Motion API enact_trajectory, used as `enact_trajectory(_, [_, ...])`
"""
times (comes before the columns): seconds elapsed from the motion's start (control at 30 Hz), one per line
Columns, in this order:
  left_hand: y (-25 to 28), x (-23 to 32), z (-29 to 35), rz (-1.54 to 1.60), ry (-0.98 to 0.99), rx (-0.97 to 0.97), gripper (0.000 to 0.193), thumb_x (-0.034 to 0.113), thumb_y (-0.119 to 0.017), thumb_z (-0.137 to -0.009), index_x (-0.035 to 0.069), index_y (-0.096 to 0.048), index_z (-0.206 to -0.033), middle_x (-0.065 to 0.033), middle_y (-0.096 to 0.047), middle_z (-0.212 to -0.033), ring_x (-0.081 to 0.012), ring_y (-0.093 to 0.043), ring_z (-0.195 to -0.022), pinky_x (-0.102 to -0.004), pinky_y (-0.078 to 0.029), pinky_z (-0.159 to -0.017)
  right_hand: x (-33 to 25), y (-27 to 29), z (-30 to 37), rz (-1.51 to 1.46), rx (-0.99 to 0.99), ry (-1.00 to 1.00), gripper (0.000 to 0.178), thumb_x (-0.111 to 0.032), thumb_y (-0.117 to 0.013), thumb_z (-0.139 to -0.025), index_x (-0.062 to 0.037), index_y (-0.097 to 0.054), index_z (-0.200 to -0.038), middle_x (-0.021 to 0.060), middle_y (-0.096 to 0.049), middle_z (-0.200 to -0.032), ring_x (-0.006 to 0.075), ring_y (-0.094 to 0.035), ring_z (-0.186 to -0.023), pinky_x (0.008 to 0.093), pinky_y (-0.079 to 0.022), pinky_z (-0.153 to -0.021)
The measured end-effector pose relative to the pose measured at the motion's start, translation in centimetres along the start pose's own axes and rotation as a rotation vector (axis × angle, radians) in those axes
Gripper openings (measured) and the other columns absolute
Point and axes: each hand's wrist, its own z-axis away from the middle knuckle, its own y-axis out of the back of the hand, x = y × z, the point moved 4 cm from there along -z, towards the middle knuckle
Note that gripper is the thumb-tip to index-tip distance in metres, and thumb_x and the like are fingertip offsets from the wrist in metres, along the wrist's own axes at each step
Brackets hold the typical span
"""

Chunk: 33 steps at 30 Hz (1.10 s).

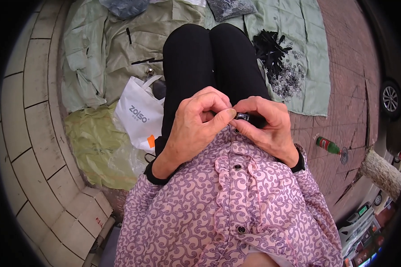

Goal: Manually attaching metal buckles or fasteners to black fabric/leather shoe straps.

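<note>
Above my lap, my left hand (200, 118) and my right hand (267, 122) meet at the fingertips. Pinched between them is a small black strap piece with a shiny silvery buckle (242, 116); its exact kind is hard to make out, since my fingers cover most of it. The left thumb presses against its left end, while the right thumb and forefinger close round the other side. Beyond my right knee lie a heap of black straps (272, 49) and a pile of small silvery buckle-like pieces (288, 81) on a pale green sheet (314, 84).
To my left stand a white bag (138, 111) and a crumpled yellow-green plastic sack (100, 147). Loose black strips (148, 61) lie on the sheet there. Dark bags (231, 9) rest at the far edge. On the right paving lies a green bottle (328, 145). A tiled ledge (35, 133) runs along the left.
</note>
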Motion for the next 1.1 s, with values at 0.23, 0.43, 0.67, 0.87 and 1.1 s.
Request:
enact_trajectory(0.23, [0.1,0.6,2.1,-0.192,-0.178,0.137,0.014,0.001,-0.066,-0.086,0.001,-0.055,-0.076,-0.0042,-0.058,-0.089,-0.0059,-0.045,-0.060,-0.0211,-0.035,-0.051,-1.0,0.2,0.9,0.031,0.022,-0.045,0.017,0.001,-0.075,-0.073,0.0026,-0.067,-0.089,0.0092,-0.068,-0.077,0.0180,-0.067,-0.064,0.0268,-0.050,-0.052])
enact_trajectory(0.43, [-0.5,1.2,2.6,-0.268,-0.068,-0.051,0.016,0.004,-0.065,-0.089,-0.001,-0.055,-0.076,-0.0043,-0.055,-0.081,-0.0097,-0.047,-0.061,-0.0244,-0.037,-0.053,-0.8,-0.4,2.2,-0.071,-0.035,-0.116,0.017,0.002,-0.075,-0.074,0.0034,-0.067,-0.089,0.0103,-0.069,-0.078,0.0197,-0.069,-0.068,0.0269,-0.051,-0.054])
enact_trajectory(0.67, [-1.2,-0.1,4.6,-0.168,-0.025,-0.232,0.019,0.005,-0.063,-0.089,-0.004,-0.054,-0.075,-0.0058,-0.048,-0.065,-0.0138,-0.046,-0.059,-0.0300,-0.037,-0.054,-1.6,-1.4,3.2,-0.151,-0.119,-0.097,0.017,0.002,-0.074,-0.072,0.0022,-0.066,-0.087,0.0104,-0.068,-0.078,0.0216,-0.069,-0.070,0.0286,-0.052,-0.060])
enact_trajectory(0.87, [-1.2,0.1,6.4,-0.201,-0.059,-0.208,0.023,0.005,-0.061,-0.091,-0.004,-0.052,-0.070,-0.0051,-0.050,-0.060,-0.0128,-0.048,-0.054,-0.0294,-0.038,-0.052,-2.2,-1.9,3.7,-0.161,-0.179,-0.092,0.018,0.002,-0.075,-0.067,0.0006,-0.064,-0.082,0.0105,-0.065,-0.073,0.0224,-0.066,-0.064,0.0302,-0.049,-0.057])
enact_trajectory(1.1, [-1.1,-0.3,7.0,-0.078,0.028,-0.216,0.030,0.007,-0.057,-0.095,-0.002,-0.052,-0.067,-0.0037,-0.054,-0.061,-0.0099,-0.049,-0.054,-0.0272,-0.038,-0.051,-2.8,-1.7,3.7,-0.093,-0.237,-0.133,0.019,0.002,-0.075,-0.065,0.0000,-0.063,-0.080,0.0086,-0.063,-0.070,0.0203,-0.064,-0.063,0.0292,-0.047,-0.056])
